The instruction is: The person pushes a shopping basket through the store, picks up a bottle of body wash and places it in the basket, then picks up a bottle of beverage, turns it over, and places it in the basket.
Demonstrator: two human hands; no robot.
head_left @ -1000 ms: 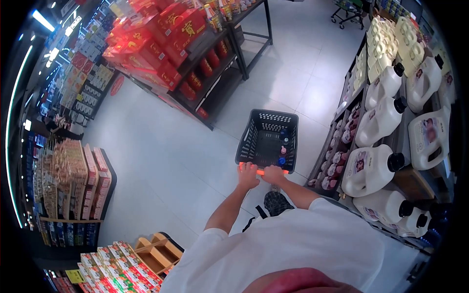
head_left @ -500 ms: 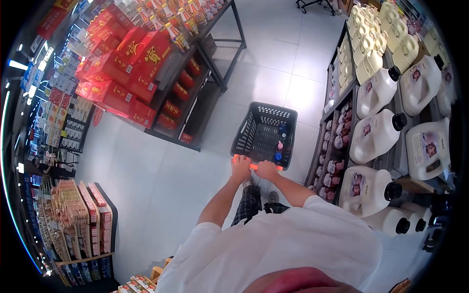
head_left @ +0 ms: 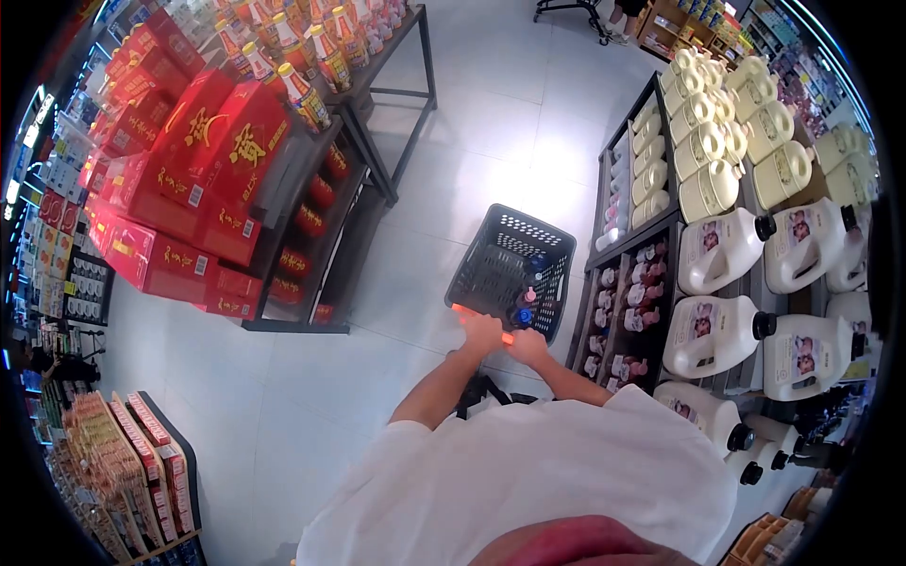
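Note:
A dark grey shopping cart basket (head_left: 472, 269) with perforated walls stands ahead of me, an orange handle (head_left: 461, 309) along its near edge. My left hand (head_left: 482, 333) is closed round the handle near its middle. Close beside it, my right hand (head_left: 528, 347) also grips the handle, towards the right end. Inside, along the basket's right side, lie several bottles, among them one with a blue cap (head_left: 524, 316) and one with a pink cap (head_left: 529, 295). Their labels are too small to read.
At left, red gift boxes (head_left: 203, 160) and bottles with yellow labels (head_left: 304, 97) fill a dark display table (head_left: 354, 236). Large white jugs (head_left: 722, 250) line the right-hand shelf (head_left: 672, 231). A snack rack (head_left: 142, 453) stands lower left. Pale floor tiles (head_left: 472, 132) run between; a person's legs (head_left: 618, 24) show far ahead.
The cart has advanced along the aisle, and the shelves have slid back past me. The basket is turned slightly in view. My left hand sits further right along the handle.

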